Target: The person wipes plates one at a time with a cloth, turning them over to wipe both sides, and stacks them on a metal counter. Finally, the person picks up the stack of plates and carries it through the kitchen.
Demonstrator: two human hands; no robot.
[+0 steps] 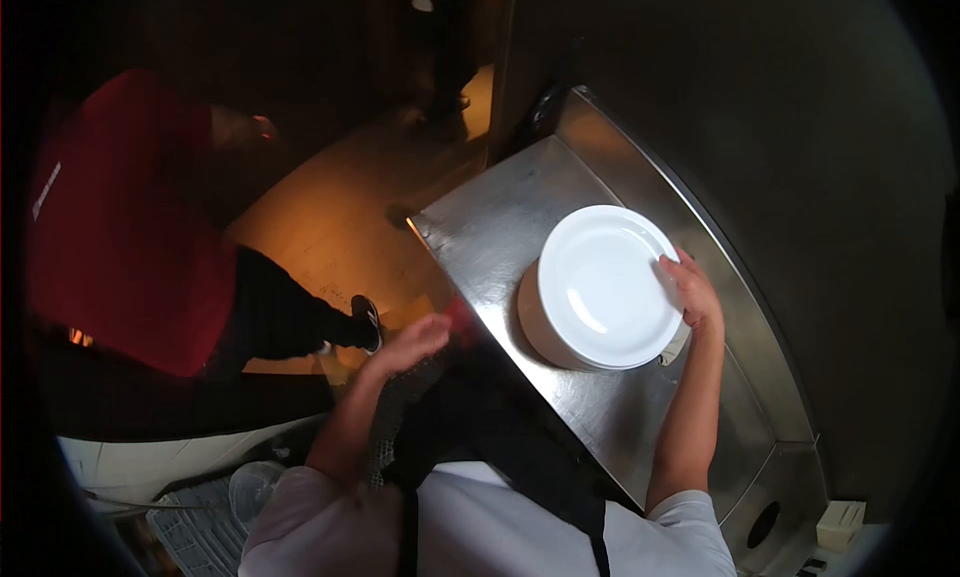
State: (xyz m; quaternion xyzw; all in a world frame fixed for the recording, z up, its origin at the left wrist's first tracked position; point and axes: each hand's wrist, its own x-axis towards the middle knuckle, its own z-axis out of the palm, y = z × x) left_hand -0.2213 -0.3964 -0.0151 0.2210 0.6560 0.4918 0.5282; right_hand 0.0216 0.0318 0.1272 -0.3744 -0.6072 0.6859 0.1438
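Observation:
A tall stack of white plates (610, 287) stands on the stainless steel counter (500, 212), its top plate facing up. My right hand (690, 292) grips the right rim of the stack, thumb over the top plate's edge and the other fingers hidden behind it. Off the counter's front edge, my left hand (418, 343) is closed, with its fingers curled. A small blurred red thing (460, 320) shows right at its fingertips, and I cannot tell what it is. Below the right hand, a pale folded item (675, 345) peeks out beside the stack.
A person in a red shirt (140, 227) is on the left, one shoe near my left hand. Another person (445, 47) stands farther back. A raised metal backsplash (690, 207) runs along the counter. A grey rack (200, 527) and a clear container (252, 492) are at lower left.

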